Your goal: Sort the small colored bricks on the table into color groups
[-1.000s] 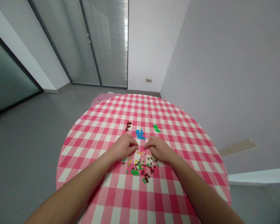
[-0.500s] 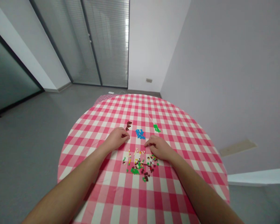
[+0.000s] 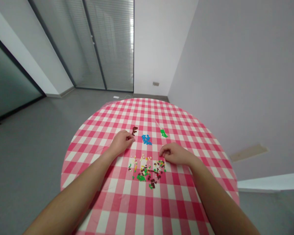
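Note:
A round table [image 3: 142,209] covered in a red and white checked cloth fills the lower view. A mixed heap of tiny coloured bricks [image 3: 147,168] lies in front of me. Farther off sit three sorted groups: dark brown bricks [image 3: 134,130], blue bricks [image 3: 146,139] and green bricks [image 3: 164,133]. My left hand [image 3: 122,142] rests beside the brown group, fingers pinched together at its edge; what they hold is too small to see. My right hand [image 3: 175,153] lies curled at the right edge of the mixed heap, fingertips closed.
A grey wall stands close on the right. Grey floor surrounds the table, with glass doors and blinds at the back left. A white cable lies on the floor beyond the table's far edge.
My left hand has moved from the mixed heap forward and left to the brown group. My right hand has shifted slightly to the right, staying at the heap's edge.

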A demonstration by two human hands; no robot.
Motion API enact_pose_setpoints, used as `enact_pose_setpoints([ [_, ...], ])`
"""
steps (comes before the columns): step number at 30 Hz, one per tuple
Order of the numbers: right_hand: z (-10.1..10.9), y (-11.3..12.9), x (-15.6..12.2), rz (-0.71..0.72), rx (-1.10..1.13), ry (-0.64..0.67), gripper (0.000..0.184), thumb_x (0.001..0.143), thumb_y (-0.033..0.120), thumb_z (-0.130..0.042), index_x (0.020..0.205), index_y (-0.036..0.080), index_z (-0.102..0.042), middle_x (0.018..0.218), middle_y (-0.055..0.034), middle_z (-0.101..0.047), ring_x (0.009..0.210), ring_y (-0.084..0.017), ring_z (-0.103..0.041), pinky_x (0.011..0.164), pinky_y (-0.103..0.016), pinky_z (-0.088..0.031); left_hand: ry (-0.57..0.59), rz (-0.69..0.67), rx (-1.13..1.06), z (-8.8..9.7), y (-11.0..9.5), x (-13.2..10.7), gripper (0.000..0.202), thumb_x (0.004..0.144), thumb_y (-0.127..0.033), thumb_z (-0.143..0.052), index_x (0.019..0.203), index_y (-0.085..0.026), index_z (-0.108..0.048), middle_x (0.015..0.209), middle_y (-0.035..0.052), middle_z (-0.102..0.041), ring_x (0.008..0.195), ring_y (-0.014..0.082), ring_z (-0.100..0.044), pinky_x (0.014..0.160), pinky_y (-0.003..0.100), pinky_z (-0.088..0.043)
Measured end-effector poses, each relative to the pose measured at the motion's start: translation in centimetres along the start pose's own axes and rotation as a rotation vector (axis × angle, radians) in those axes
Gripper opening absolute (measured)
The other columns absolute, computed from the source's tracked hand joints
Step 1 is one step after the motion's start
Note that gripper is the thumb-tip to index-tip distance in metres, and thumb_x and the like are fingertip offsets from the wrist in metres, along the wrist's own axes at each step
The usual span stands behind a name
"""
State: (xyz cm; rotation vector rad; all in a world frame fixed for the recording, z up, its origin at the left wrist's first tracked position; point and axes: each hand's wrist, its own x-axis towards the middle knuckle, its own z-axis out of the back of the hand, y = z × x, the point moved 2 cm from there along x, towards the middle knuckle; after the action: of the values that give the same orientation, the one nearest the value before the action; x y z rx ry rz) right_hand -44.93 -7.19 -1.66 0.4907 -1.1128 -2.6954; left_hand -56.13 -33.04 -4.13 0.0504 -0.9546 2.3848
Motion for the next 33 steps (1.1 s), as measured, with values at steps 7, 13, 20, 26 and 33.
enact_pose_setpoints([
  [7,0.0,1.7,-0.6,0.023,-0.14,0.002,0.032,0.069,0.005,-0.049,0.085,0.018,-0.074,0.08,-0.0044,-0.074,0.065,-0.015,-0.063,0.059,-0.024,-0.045,-0.013,0.021,0.012,-0.2,0.1,0.1,0.017,0.083,-0.032,-0.062,0.076,-0.021,-0.073,0.082,0.0074,-0.069,0.08,0.0218,-0.06,0.072,0.035,-0.044],
  [13,-0.3,2.8,-0.7,0.121,-0.22,-0.056,0.025,0.074,0.008,-0.052,0.081,0.018,-0.074,0.08,-0.004,-0.073,0.067,-0.015,-0.063,0.06,-0.024,-0.043,-0.022,0.066,0.031,-0.1,-0.2,0.1,0.02,0.084,-0.036,-0.061,0.076,-0.021,-0.071,0.083,0.0069,-0.07,0.079,0.0223,-0.061,0.069,0.035,-0.043],
  [20,-2.4,4.2,-0.2,0.28,-0.274,-0.098,0.02,0.081,0.015,-0.057,0.088,0.019,-0.075,0.081,-0.004,-0.073,0.07,-0.014,-0.061,0.063,-0.025,-0.04,-0.042,0.099,0.057,-0.3,-0.1,0.3,0.02,0.085,-0.036,-0.062,0.075,-0.021,-0.071,0.08,0.0045,-0.071,0.075,0.0209,-0.063,0.065,0.033,-0.041],
  [26,-4.2,5.0,0.1,0.317,-0.326,0.058,0.019,0.086,0.019,-0.059,0.092,0.021,-0.077,0.086,-0.0044,-0.074,0.076,-0.016,-0.063,0.066,-0.026,-0.041,-0.04,0.097,0.054,-0.5,0.0,0.3,0.021,0.086,-0.036,-0.061,0.077,-0.021,-0.072,0.079,0.0042,-0.072,0.073,0.0208,-0.063,0.064,0.031,-0.04],
  [33,-3.9,4.7,0.0,0.298,-0.351,0.118,0.017,0.084,0.016,-0.06,0.088,0.02,-0.076,0.082,-0.004,-0.073,0.074,-0.016,-0.062,0.067,-0.026,-0.041,-0.072,0.131,-0.04,0.2,-0.4,0.0,0.027,0.089,-0.036,-0.052,0.08,-0.021,-0.072,0.079,0.0043,-0.072,0.073,0.0205,-0.063,0.064,0.03,-0.042],
])
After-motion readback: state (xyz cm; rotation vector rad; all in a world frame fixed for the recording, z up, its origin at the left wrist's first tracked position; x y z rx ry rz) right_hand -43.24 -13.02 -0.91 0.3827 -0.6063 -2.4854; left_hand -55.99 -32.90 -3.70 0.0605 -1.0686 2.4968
